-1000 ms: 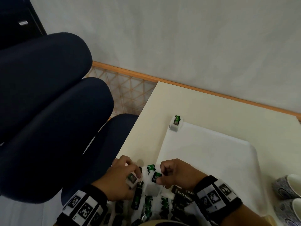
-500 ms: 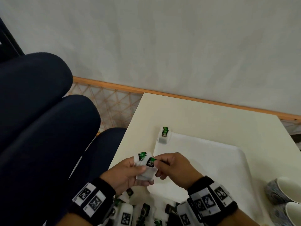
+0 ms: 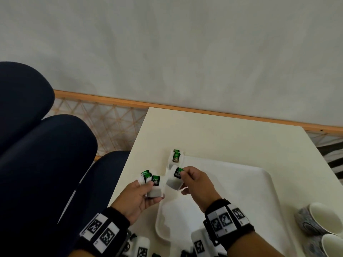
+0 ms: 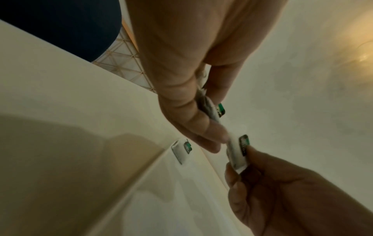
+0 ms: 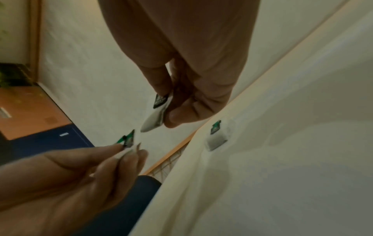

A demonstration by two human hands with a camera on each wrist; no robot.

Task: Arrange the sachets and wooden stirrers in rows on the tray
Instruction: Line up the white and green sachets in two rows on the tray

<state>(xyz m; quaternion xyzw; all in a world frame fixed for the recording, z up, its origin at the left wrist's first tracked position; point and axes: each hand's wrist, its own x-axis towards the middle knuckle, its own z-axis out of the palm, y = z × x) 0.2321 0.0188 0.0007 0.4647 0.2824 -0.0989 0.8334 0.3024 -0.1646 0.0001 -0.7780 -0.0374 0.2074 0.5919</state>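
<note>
Fingers (image 3: 148, 184) of L hand (image 3: 138, 196) curled round small stack of tea sachets (image 3: 152, 182), thumb on top, green tags fanned up and out at far end. Held above table (image 3: 213, 134) edge, just left of tray (image 3: 232, 182). L wrist view: same stack pinched between thumb and forefinger, edge-on; count unclear, at least 2–3 tags visible in head view.

Just beside it to the right: fingers (image 3: 187, 172) of R hand (image 3: 196, 184) pinching single sachet (image 3: 175, 179) at tag end, pouch hanging down and tilted, over near-left part of tray. Not touching tray surface as far as visible. R wrist view confirms pinch w/ thumb + forefinger on dark green tag, white pouch below. Two hands close, sachets near each other but apart.

Beyond R hand: placed sachet (image 3: 176, 158) lying at far-left corner of tray, tag facing up, right at rim. Seen in both wrist views too (image 4: 181, 150) (image 5: 219, 135). Second green tag seems to sit on it; can't tell if one sachet or two.

Tray white, rectangular, rounded corners, sitting on cream table.

Bottom edge, btwn wrists: more sachets (image 3: 143, 246) in a heap, partly cut off, blurred. No stirrers identifiable.

Wristbands (image 3: 104, 230) w/ black-white marker squares on both wrists.

Far right: two patterned paper cups (image 3: 319, 223) on table, lying on their sides, openings toward cam, touching each other, off tray.

Left of table: dark blue chair cushions (image 3: 46, 154); lattice floor mat + wooden skirting along wall behind.
</note>
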